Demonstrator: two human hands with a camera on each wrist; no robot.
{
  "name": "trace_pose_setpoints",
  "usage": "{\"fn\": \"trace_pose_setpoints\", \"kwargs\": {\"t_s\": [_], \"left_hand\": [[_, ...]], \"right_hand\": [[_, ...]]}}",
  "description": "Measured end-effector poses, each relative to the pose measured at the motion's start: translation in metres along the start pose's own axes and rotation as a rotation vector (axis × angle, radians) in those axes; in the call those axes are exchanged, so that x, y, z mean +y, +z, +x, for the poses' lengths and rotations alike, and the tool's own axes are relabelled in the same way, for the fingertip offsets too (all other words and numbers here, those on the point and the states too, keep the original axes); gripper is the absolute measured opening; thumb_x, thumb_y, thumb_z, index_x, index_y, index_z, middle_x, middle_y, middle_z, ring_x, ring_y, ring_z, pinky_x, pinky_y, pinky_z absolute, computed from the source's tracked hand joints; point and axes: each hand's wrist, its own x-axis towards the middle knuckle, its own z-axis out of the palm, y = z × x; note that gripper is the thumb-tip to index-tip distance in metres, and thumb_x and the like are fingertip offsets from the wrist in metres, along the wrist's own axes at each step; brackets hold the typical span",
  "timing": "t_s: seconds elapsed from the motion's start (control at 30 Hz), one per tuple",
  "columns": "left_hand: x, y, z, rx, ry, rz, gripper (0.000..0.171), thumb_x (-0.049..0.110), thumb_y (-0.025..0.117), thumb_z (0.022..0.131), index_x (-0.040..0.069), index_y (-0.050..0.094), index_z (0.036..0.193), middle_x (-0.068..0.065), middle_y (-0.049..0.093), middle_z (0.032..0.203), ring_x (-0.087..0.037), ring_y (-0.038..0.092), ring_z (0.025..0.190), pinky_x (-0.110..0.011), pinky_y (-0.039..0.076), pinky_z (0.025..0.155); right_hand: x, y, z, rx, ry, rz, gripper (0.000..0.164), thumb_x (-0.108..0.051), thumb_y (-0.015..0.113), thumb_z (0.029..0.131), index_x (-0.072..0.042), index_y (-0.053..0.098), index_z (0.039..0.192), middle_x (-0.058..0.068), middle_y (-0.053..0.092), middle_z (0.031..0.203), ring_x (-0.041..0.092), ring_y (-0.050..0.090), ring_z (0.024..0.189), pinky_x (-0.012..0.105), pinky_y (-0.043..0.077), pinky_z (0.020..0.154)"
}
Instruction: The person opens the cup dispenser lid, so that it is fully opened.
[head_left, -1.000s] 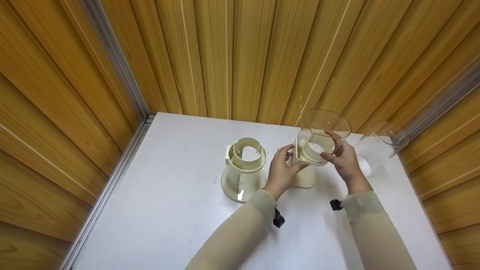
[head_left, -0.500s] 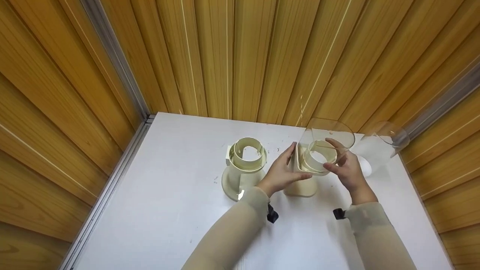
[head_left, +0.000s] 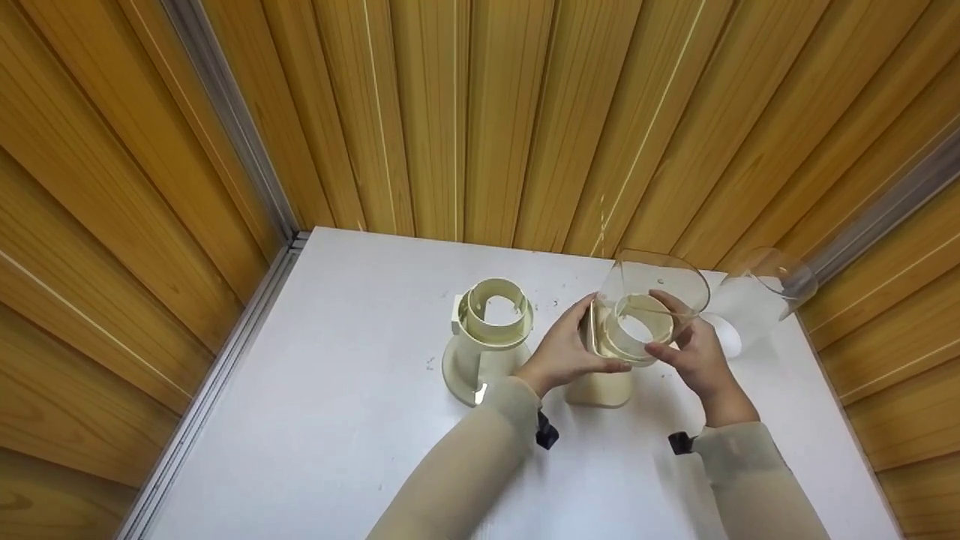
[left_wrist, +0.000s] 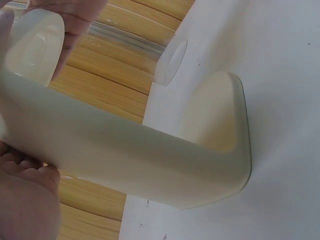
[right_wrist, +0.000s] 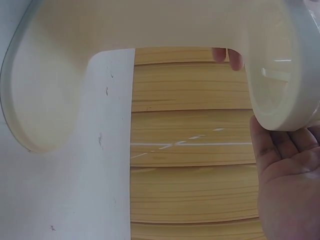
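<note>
A cream plastic stand (head_left: 600,391) has a flat rounded foot, an upright column and a ring-shaped holder at its top. Above the ring rises a clear, wide-mouthed container (head_left: 664,271). My left hand (head_left: 564,351) grips the stand's upper left side, its thumb along the front. On the opposite side, my right hand (head_left: 696,351) holds the ring between thumb and fingers. The column (left_wrist: 115,140) fills much of the left wrist view, the foot (left_wrist: 215,115) at its end. The right wrist view shows fingers against the ring (right_wrist: 280,75).
A second cream stand (head_left: 491,337) with a round foot and open ring is left of my hands. Another clear container (head_left: 757,294) stands at the right on the white table (head_left: 315,405). Wood-patterned walls (head_left: 495,120) enclose the table's back and sides.
Both hands have drawn the stand and its clear container toward me. My left thumb now lies lower along the front. The second stand and the other container have stayed in place.
</note>
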Motion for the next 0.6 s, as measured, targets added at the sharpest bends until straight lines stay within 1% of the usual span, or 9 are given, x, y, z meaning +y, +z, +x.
{"fn": "trace_pose_setpoints", "kwargs": {"t_s": [0.07, 0.1, 0.17, 0.23, 0.3, 0.33, 0.4, 0.5, 0.6], "left_hand": [[-0.0020, -0.0004, -0.0022, 0.005, 0.001, 0.006, 0.130, 0.033, 0.112, 0.069, 0.026, 0.039, 0.176, 0.007, 0.050, 0.176, -0.013, 0.048, 0.163, -0.042, 0.037, 0.140], [-0.0031, -0.0007, -0.0033, 0.007, 0.005, 0.012, 0.129, 0.034, 0.112, 0.069, 0.025, 0.040, 0.175, 0.006, 0.052, 0.175, -0.013, 0.049, 0.161, -0.041, 0.038, 0.140], [-0.0055, -0.0007, -0.0059, 0.014, 0.009, 0.028, 0.128, 0.034, 0.112, 0.069, 0.023, 0.041, 0.175, 0.006, 0.053, 0.173, -0.011, 0.050, 0.161, -0.038, 0.039, 0.139], [-0.0076, -0.0006, -0.0077, 0.020, 0.016, 0.037, 0.127, 0.034, 0.112, 0.069, 0.022, 0.042, 0.174, 0.006, 0.054, 0.173, -0.011, 0.050, 0.160, -0.036, 0.039, 0.138], [-0.0089, -0.0003, -0.0084, 0.025, 0.028, 0.044, 0.127, 0.034, 0.112, 0.069, 0.021, 0.042, 0.174, 0.005, 0.054, 0.173, -0.011, 0.050, 0.160, -0.035, 0.039, 0.138], [-0.0094, -0.0002, -0.0082, 0.028, 0.035, 0.046, 0.127, 0.034, 0.112, 0.069, 0.020, 0.042, 0.174, 0.004, 0.054, 0.173, -0.011, 0.050, 0.160, -0.035, 0.039, 0.138], [-0.0099, 0.0001, -0.0074, 0.032, 0.045, 0.057, 0.128, 0.035, 0.112, 0.069, 0.020, 0.042, 0.175, 0.003, 0.054, 0.174, -0.013, 0.050, 0.161, -0.036, 0.039, 0.138], [-0.0103, 0.0011, -0.0074, 0.039, 0.047, 0.059, 0.128, 0.035, 0.112, 0.069, 0.020, 0.041, 0.175, 0.003, 0.053, 0.174, -0.014, 0.050, 0.161, -0.037, 0.039, 0.139], [-0.0106, 0.0025, -0.0086, 0.046, 0.035, 0.061, 0.127, 0.034, 0.112, 0.068, 0.024, 0.042, 0.174, 0.005, 0.054, 0.173, -0.012, 0.051, 0.160, -0.037, 0.039, 0.138]], "right_hand": [[0.0001, 0.0018, -0.0024, 0.001, -0.007, 0.006, 0.091, 0.006, 0.086, 0.083, -0.004, 0.052, 0.167, -0.018, 0.077, 0.140, 0.005, 0.067, 0.138, 0.081, 0.017, 0.138], [0.0000, 0.0028, -0.0035, -0.001, -0.010, 0.005, 0.092, 0.005, 0.087, 0.082, -0.004, 0.052, 0.167, -0.017, 0.077, 0.140, 0.003, 0.068, 0.137, 0.074, 0.021, 0.140], [0.0003, 0.0049, -0.0058, -0.004, -0.023, 0.003, 0.092, 0.004, 0.087, 0.082, -0.004, 0.052, 0.167, -0.015, 0.078, 0.141, 0.004, 0.069, 0.136, 0.053, 0.031, 0.141], [0.0010, 0.0069, -0.0078, -0.010, -0.043, 0.013, 0.093, 0.004, 0.087, 0.082, -0.002, 0.051, 0.167, -0.012, 0.078, 0.142, 0.004, 0.070, 0.135, 0.032, 0.038, 0.133], [0.0012, 0.0085, -0.0091, -0.012, -0.062, 0.038, 0.092, 0.005, 0.086, 0.083, 0.000, 0.049, 0.167, -0.011, 0.078, 0.143, 0.005, 0.070, 0.135, 0.017, 0.041, 0.123], [0.0015, 0.0091, -0.0094, -0.012, -0.071, 0.053, 0.092, 0.005, 0.086, 0.084, 0.000, 0.049, 0.167, -0.010, 0.078, 0.143, 0.005, 0.070, 0.135, 0.014, 0.042, 0.121], [0.0018, 0.0096, -0.0096, -0.011, -0.081, 0.084, 0.092, 0.005, 0.087, 0.084, 0.000, 0.048, 0.168, -0.010, 0.077, 0.145, 0.005, 0.068, 0.137, 0.011, 0.042, 0.120], [0.0026, 0.0094, -0.0105, -0.020, -0.085, 0.113, 0.094, 0.000, 0.090, 0.086, -0.003, 0.047, 0.170, -0.010, 0.074, 0.150, 0.005, 0.065, 0.142, 0.011, 0.041, 0.122], [0.0031, 0.0088, -0.0110, -0.057, -0.115, 0.145, 0.098, -0.005, 0.092, 0.087, -0.003, 0.042, 0.172, -0.007, 0.066, 0.163, 0.006, 0.058, 0.151, 0.014, 0.037, 0.126]]}}
